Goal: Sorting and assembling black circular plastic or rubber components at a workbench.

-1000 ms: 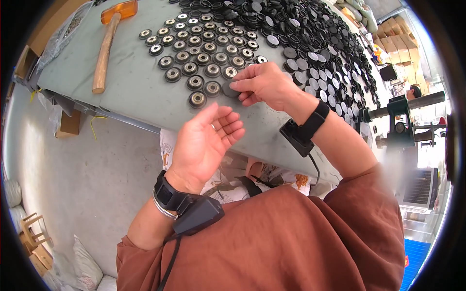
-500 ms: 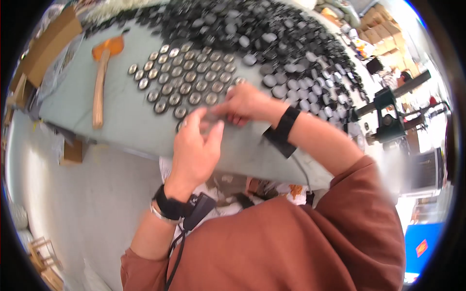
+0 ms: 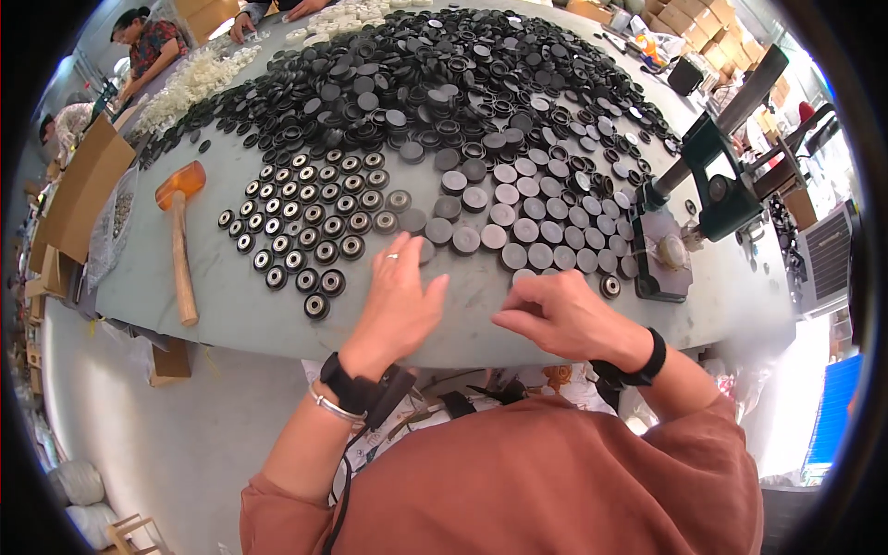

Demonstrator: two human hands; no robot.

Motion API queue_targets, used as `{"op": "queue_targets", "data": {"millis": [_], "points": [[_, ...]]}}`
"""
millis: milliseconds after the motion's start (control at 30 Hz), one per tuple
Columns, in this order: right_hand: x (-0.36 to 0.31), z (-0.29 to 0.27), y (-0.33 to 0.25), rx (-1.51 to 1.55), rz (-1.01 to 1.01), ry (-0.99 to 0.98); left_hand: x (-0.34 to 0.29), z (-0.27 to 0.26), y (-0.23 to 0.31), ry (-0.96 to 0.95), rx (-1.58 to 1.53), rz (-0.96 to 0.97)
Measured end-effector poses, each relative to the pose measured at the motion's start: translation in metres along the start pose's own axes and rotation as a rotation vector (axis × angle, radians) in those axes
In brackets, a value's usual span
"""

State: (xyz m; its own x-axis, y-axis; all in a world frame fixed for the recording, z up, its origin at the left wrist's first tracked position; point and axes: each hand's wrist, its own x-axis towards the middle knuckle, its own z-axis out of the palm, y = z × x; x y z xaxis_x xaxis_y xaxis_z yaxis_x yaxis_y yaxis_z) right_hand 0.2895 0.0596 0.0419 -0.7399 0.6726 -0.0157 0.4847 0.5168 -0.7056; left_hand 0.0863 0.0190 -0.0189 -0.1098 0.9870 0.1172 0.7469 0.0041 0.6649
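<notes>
Your wide-spread left hand [image 3: 393,303] is seemingly touching a grey disc cap [image 3: 426,251], likely light, stiff, best rim-pinched; your right hand [image 3: 578,319] is hiding its grip.

The caps [image 3: 467,240] looked like matt plastic, the bearings [image 3: 326,251] like shiny metal. The hammer [image 3: 180,236] paired smooth wood with glossy plastic. The shirt [image 3: 546,481] was matt cloth.

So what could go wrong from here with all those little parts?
The left hand is beside a grey disc and close to the bearings, so a sweep might scatter them. The hammer lies with its handle end near the front edge of the table; a bump might knock it off. The loose heap sits close to the spread discs, so pieces could slide and mix.
</notes>
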Motion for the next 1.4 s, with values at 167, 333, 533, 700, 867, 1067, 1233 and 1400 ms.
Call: {"op": "queue_targets", "data": {"millis": [167,333,533,700,867,1067,1233,1400], "points": [[-0.031,0.002,0.019,0.096,0.148,0.119,0.017,0.013,0.011,0.051,0.006,-0.001],[-0.049,-0.002,0.037,0.165,0.154,0.190,0.033,0.026,0.012,-0.063,0.013,0.062],[-0.052,-0.028,0.061,-0.139,0.252,0.300,0.053,0.035,0.017,-0.109,0.083,0.173],[-0.044,-0.043,0.065,-0.168,0.230,0.227,0.066,0.031,0.016,-0.151,0.022,0.190],[0.011,-0.090,0.065,-0.273,0.252,0.447,0.097,0.036,0.015,-0.030,0.021,0.231],[0.095,-0.124,0.081,-0.746,0.515,0.218,0.106,0.032,-0.007,0.086,-0.176,0.247],[0.091,-0.200,0.231,-0.902,0.777,0.211,0.106,0.038,0.002,0.081,-0.129,0.362],[0.111,-0.201,0.246,-0.650,1.145,0.149,0.106,0.033,-0.007,0.108,-0.173,0.358]]}}
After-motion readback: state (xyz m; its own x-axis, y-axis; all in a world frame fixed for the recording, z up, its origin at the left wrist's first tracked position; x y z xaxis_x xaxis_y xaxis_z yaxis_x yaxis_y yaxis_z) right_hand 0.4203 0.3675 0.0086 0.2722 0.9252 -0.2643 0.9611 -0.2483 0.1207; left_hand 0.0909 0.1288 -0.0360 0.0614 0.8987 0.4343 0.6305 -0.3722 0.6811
